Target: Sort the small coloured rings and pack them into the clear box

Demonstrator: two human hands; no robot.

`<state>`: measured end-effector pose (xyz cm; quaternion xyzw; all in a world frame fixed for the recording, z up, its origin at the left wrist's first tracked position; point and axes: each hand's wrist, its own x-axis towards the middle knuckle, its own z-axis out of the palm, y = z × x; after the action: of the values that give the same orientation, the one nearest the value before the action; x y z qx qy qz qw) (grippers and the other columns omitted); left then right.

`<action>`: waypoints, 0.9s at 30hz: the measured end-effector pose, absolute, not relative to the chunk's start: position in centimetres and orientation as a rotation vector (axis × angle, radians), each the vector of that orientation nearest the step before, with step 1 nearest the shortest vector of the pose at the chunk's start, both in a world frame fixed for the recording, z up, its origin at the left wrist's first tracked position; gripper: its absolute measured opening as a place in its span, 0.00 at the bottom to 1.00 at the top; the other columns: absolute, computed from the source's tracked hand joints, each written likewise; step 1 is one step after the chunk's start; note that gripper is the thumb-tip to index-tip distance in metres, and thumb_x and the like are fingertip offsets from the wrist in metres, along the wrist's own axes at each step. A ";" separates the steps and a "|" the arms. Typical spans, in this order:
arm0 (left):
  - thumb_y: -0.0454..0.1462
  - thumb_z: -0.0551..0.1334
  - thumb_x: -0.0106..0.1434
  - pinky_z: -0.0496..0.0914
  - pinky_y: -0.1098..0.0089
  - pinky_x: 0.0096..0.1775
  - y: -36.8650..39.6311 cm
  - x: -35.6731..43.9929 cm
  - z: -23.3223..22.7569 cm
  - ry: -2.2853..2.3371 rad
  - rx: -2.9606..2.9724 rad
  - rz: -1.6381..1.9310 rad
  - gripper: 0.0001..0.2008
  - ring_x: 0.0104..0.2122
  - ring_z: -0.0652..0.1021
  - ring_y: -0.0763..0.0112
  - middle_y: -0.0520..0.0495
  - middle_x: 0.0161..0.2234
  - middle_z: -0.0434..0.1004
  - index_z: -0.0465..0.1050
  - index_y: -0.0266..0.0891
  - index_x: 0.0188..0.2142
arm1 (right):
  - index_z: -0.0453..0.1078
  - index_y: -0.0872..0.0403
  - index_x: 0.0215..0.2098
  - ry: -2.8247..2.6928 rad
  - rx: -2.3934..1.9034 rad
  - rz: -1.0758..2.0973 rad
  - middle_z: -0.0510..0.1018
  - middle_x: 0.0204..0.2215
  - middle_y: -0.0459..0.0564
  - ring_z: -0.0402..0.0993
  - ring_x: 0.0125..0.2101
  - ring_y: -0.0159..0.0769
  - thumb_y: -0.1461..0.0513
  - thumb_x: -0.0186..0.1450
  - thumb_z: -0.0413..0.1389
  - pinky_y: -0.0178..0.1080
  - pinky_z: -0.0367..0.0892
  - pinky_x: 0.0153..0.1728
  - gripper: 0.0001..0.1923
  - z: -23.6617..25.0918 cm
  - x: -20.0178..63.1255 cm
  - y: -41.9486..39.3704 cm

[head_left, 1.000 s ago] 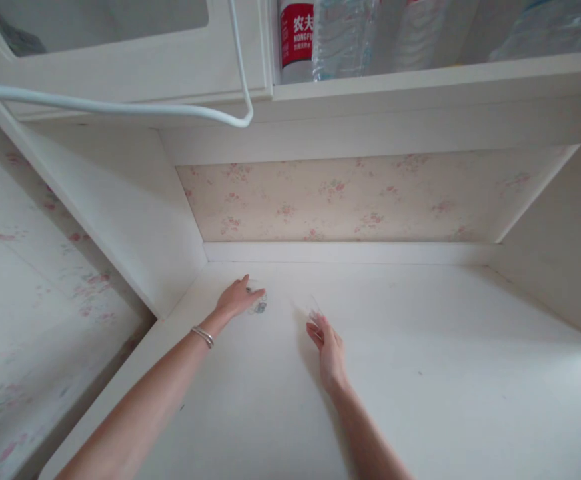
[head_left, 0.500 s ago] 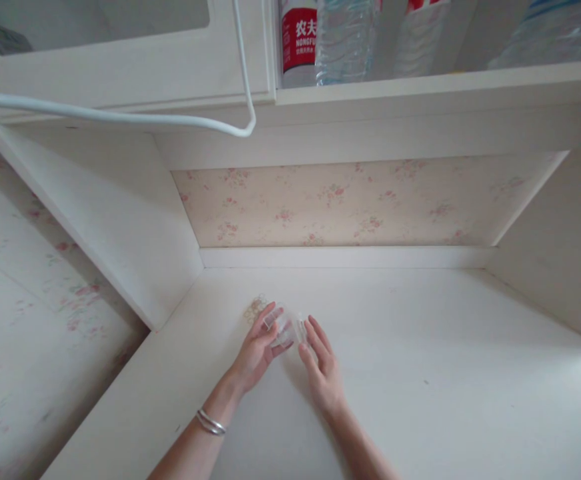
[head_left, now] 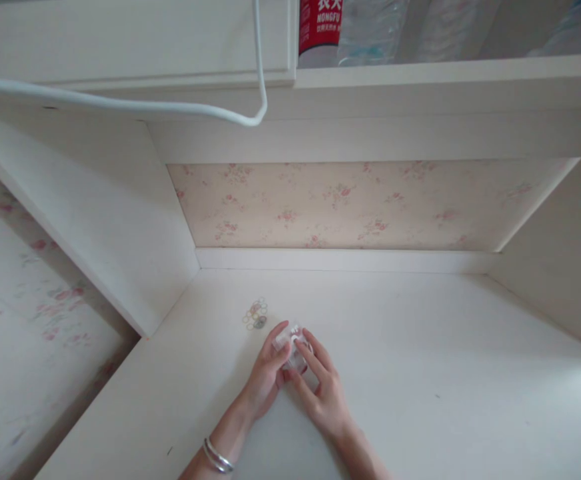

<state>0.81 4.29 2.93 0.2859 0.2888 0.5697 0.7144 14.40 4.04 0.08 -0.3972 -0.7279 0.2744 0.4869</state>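
Observation:
Between my two hands is a small clear plastic box, held just over the white desktop. My left hand is closed round its left side, with the thumb on top. My right hand grips the right side, fingers over the top and thumb at the near edge. Something white shows on the box's upper face, too small to make out. Just beyond my left hand lies a loose pile of small thin rings, like little elastic bands, with a darker clump at its near side. Two silver bangles circle my left wrist.
The white desk has side panels and a floral-papered back. Overhead, a shelf holds a red-labelled bottle and other clear plastic bottles. A white bent cable or rod hangs across the upper left.
My hands have come together and nearer to me. The clear box and the separate clear piece in my right hand are now joined. The ring pile is more exposed. The view has shifted slightly.

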 end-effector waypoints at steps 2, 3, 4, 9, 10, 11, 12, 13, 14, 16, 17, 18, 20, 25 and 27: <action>0.39 0.61 0.61 0.69 0.62 0.43 4.4 0.7 2.8 0.725 0.643 1.271 0.25 0.49 0.71 0.60 0.40 0.54 0.66 0.57 0.44 0.57 | 0.63 0.46 0.57 -1.762 -0.960 0.708 0.58 0.60 0.51 0.57 0.58 0.44 0.58 0.62 0.55 0.47 0.58 0.56 0.24 0.1 14.3 4.0; 0.39 0.61 0.61 0.69 0.64 0.41 4.4 0.6 2.8 0.762 0.648 1.271 0.24 0.48 0.71 0.60 0.40 0.53 0.67 0.58 0.44 0.56 | 0.65 0.46 0.56 -1.737 -0.964 0.743 0.60 0.60 0.51 0.58 0.58 0.44 0.58 0.62 0.55 0.47 0.57 0.56 0.22 0.1 14.3 4.1; 0.40 0.61 0.61 0.69 0.65 0.40 4.4 0.5 2.7 0.786 0.652 1.266 0.24 0.46 0.72 0.60 0.40 0.52 0.68 0.58 0.43 0.56 | 0.67 0.46 0.54 -1.689 -0.976 0.784 0.62 0.59 0.51 0.59 0.57 0.44 0.57 0.63 0.54 0.47 0.57 0.56 0.21 0.0 14.2 4.1; 0.42 0.60 0.60 0.70 0.63 0.36 4.4 0.1 2.1 0.809 0.678 1.156 0.26 0.42 0.74 0.59 0.40 0.50 0.69 0.56 0.42 0.56 | 0.71 0.52 0.49 -1.230 -1.141 1.033 0.72 0.50 0.55 0.69 0.48 0.43 0.51 0.61 0.54 0.44 0.65 0.50 0.21 -0.5 13.9 5.1; 0.42 0.60 0.60 0.70 0.63 0.35 4.4 0.1 2.0 0.814 0.689 1.132 0.26 0.41 0.74 0.59 0.40 0.49 0.70 0.56 0.42 0.56 | 0.71 0.53 0.49 -1.153 -1.173 1.092 0.73 0.49 0.55 0.70 0.47 0.44 0.50 0.60 0.55 0.44 0.65 0.49 0.23 -0.6 13.9 5.3; 0.43 0.60 0.60 0.70 0.63 0.35 4.4 0.1 1.8 0.821 0.702 1.112 0.26 0.41 0.74 0.59 0.40 0.49 0.70 0.56 0.42 0.56 | 0.71 0.54 0.49 -1.094 -1.194 1.147 0.74 0.47 0.55 0.70 0.47 0.44 0.49 0.58 0.57 0.45 0.65 0.48 0.24 -0.6 14.0 5.5; 0.43 0.60 0.60 0.70 0.63 0.36 4.4 0.1 1.8 0.828 0.715 1.095 0.26 0.41 0.74 0.60 0.40 0.49 0.70 0.56 0.42 0.56 | 0.71 0.54 0.49 -1.049 -1.203 1.198 0.75 0.47 0.55 0.69 0.48 0.45 0.49 0.58 0.57 0.45 0.64 0.49 0.26 -0.6 14.1 5.7; 0.43 0.60 0.60 0.70 0.63 0.36 4.4 0.1 1.7 0.833 0.727 1.079 0.25 0.41 0.74 0.60 0.41 0.48 0.70 0.57 0.43 0.56 | 0.72 0.55 0.48 -1.017 -1.200 1.238 0.75 0.47 0.55 0.69 0.48 0.46 0.48 0.57 0.57 0.46 0.63 0.50 0.26 -0.5 14.2 5.8; 0.44 0.60 0.60 0.70 0.63 0.37 4.3 0.1 1.7 0.833 0.737 1.062 0.25 0.41 0.74 0.60 0.41 0.48 0.70 0.57 0.43 0.55 | 0.72 0.55 0.48 -0.997 -1.190 1.274 0.75 0.46 0.54 0.69 0.48 0.46 0.48 0.57 0.57 0.46 0.63 0.50 0.26 -0.4 14.3 5.8; 0.44 0.60 0.60 0.69 0.63 0.39 4.2 0.1 1.7 0.809 0.739 1.027 0.26 0.43 0.74 0.60 0.42 0.48 0.70 0.57 0.43 0.55 | 0.72 0.55 0.48 -0.995 -1.159 1.334 0.76 0.46 0.54 0.69 0.47 0.46 0.47 0.58 0.57 0.45 0.64 0.48 0.27 -0.2 14.5 5.7; 0.44 0.60 0.60 0.69 0.63 0.40 4.2 0.1 1.7 0.789 0.732 1.009 0.26 0.44 0.74 0.60 0.42 0.49 0.70 0.56 0.44 0.56 | 0.72 0.55 0.48 -1.007 -1.148 1.352 0.76 0.45 0.54 0.70 0.46 0.46 0.47 0.57 0.57 0.44 0.65 0.47 0.27 -0.1 14.5 5.6; 0.44 0.60 0.60 0.68 0.62 0.41 4.1 0.1 1.7 0.764 0.721 0.994 0.27 0.45 0.73 0.60 0.42 0.50 0.69 0.55 0.45 0.57 | 0.72 0.55 0.48 -1.021 -1.141 1.359 0.76 0.45 0.54 0.70 0.46 0.45 0.47 0.57 0.58 0.43 0.65 0.46 0.27 -0.1 14.6 5.6; 0.45 0.60 0.61 0.67 0.61 0.44 3.9 0.1 1.8 0.713 0.693 0.971 0.29 0.46 0.73 0.61 0.43 0.51 0.68 0.52 0.47 0.59 | 0.72 0.54 0.48 -1.050 -1.141 1.357 0.77 0.44 0.53 0.71 0.43 0.44 0.48 0.57 0.58 0.41 0.67 0.43 0.27 -0.2 14.5 5.5; 0.46 0.59 0.62 0.67 0.61 0.45 3.9 0.2 1.6 0.667 0.686 0.959 0.28 0.46 0.73 0.63 0.44 0.52 0.67 0.51 0.49 0.59 | 0.73 0.53 0.47 -1.054 -1.127 1.335 0.78 0.39 0.51 0.73 0.36 0.39 0.48 0.57 0.58 0.37 0.68 0.34 0.25 -0.6 14.2 5.4; 0.48 0.58 0.62 0.68 0.61 0.43 3.9 0.3 1.7 0.699 0.719 0.964 0.26 0.45 0.74 0.62 0.43 0.51 0.67 0.54 0.48 0.57 | 0.74 0.54 0.45 -1.023 -1.098 1.320 0.78 0.38 0.51 0.72 0.35 0.39 0.48 0.55 0.59 0.36 0.68 0.33 0.25 -0.5 14.2 5.4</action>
<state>0.30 3.92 1.71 0.3311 0.3219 0.4439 0.7679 14.18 5.40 -0.52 -0.4620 -0.4306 0.5557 0.5407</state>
